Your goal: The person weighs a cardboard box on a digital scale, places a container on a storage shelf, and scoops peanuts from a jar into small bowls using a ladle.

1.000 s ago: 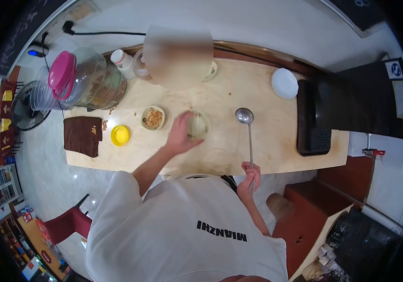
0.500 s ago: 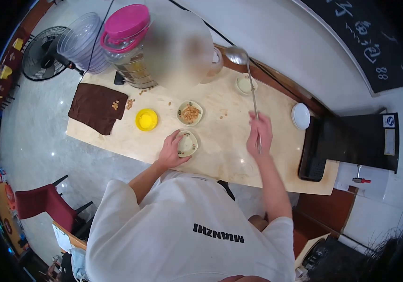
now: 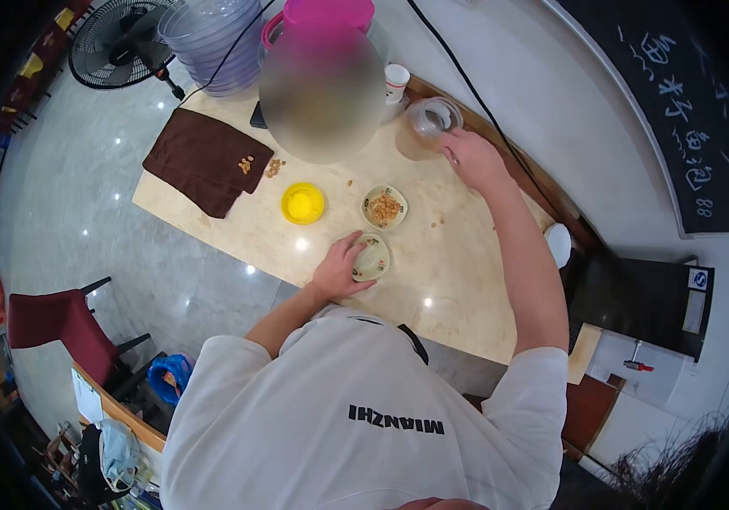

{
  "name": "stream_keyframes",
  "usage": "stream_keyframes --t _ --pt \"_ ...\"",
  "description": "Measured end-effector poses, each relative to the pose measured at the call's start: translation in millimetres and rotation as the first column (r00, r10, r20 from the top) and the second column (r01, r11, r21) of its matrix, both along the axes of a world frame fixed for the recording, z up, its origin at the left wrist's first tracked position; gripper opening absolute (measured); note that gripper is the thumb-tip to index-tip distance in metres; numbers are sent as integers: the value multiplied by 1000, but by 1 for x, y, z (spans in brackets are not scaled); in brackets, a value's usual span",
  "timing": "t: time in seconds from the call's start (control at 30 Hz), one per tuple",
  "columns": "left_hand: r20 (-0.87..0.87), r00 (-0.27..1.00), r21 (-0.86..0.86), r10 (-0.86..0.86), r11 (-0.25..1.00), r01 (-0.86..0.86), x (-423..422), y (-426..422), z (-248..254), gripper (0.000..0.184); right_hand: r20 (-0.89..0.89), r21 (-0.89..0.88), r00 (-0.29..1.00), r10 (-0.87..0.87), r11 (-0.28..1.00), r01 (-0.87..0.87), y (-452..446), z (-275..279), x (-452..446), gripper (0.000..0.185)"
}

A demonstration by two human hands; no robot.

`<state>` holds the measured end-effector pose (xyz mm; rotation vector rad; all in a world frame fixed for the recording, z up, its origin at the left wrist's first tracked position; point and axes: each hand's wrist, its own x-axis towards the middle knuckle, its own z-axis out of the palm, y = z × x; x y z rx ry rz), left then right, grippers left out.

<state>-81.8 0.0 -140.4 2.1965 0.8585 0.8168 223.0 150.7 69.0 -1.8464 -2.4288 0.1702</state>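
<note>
My left hand [image 3: 339, 270] is wrapped round the side of a small patterned bowl [image 3: 372, 257] near the table's front edge. The bowl looks almost bare inside. Just beyond it stands a matching bowl of peanuts [image 3: 384, 207]. My right hand [image 3: 472, 160] is stretched to the back of the table, closed at the mouth of a clear plastic jar [image 3: 419, 136]. It grips a metal ladle, now mostly hidden by the hand and jar. What the jar holds is hard to make out.
A yellow dish [image 3: 303, 203] sits left of the bowls. Further left, loose peanuts lie on and beside a brown cloth [image 3: 198, 157]. A paper cup [image 3: 396, 81] stands behind the jar. A blurred patch covers the pink-lidded container [image 3: 330, 12]. White lids [image 3: 558, 245] lie at right.
My right hand has swung the ladle away from me, from upright above the table to the jar. My left hand stays on its bowl. The whole view has shifted.
</note>
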Motion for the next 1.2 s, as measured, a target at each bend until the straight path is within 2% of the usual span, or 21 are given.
stream_keyframes --t 0.03,0.17,0.23,0.27,0.33,0.47,0.67,0.73,0.77,0.83,0.93,0.97,1.0,1.03,1.07,1.1,1.13,1.17,1.2 --pt "3 1000 -2 5 1000 -5 -1 1 0 85 72 -64 995 62 996 -58 4 2 -3 9" --pt "17 1000 -7 -4 1000 4 0 -1 0 85 98 -130 986 136 984 -123 10 23 -14 12" --pt "14 1000 -7 -7 1000 7 1 1 2 84 -23 -263 997 -75 963 66 12 36 -23 20" --pt "12 1000 2 -7 1000 7 0 1 4 84 -22 -261 997 -74 963 66 13 36 -22 20" --pt "9 1000 12 -7 1000 7 0 2 4 84 -247 -307 927 -283 930 202 15 32 -17 28" --pt "15 1000 19 -5 1000 5 0 1 2 84 -255 -343 899 -356 903 260 13 25 -8 33" --pt "-14 1000 11 9 1000 -9 1 -2 2 83 -367 -359 873 -320 915 185 -1 19 -16 34" --pt "-25 1000 11 16 1000 -15 2 -3 2 84 -619 -498 577 -533 834 237 -1 13 -23 35" --pt "-30 999 10 17 1000 -17 1 -3 2 84 -621 -496 576 -532 835 237 -2 13 -24 35" --pt "-35 999 12 21 1000 -21 1 -3 3 85 -653 -607 382 -654 753 254 -3 15 -27 36" --pt "-15 1000 20 22 1000 -22 1 -3 2 85 -671 -611 334 -662 749 257 -7 13 -26 32" --pt "-17 1000 22 20 1000 -20 1 -3 3 85 -670 -611 338 -660 750 254 -9 12 -25 32" --pt "-19 1000 24 18 1000 -18 1 -4 3 85 -655 -453 590 -472 870 193 -13 10 -25 28" --pt "-19 1000 21 21 1000 -21 1 -4 3 85 -567 -300 786 -246 950 81 -18 13 -30 24" --pt "-14 1000 29 19 999 -18 1 -3 2 85 -568 -303 785 -247 950 80 -23 16 -34 24" --pt "-9 1000 39 15 999 -14 1 -3 2 85 -384 -220 920 -72 975 -15 -25 21 -38 22" --pt "-10 1000 40 12 999 -12 1 -4 2 85 -164 -158 981 103 979 -129 -27 28 -44 19" --pt "-16 1000 40 13 999 -12 1 -3 2 85 -165 -157 981 102 979 -128 -27 30 -48 19" --pt "-21 1000 40 15 999 -14 0 -3 1 85 -148 -171 973 177 965 -201 -26 32 -51 19"
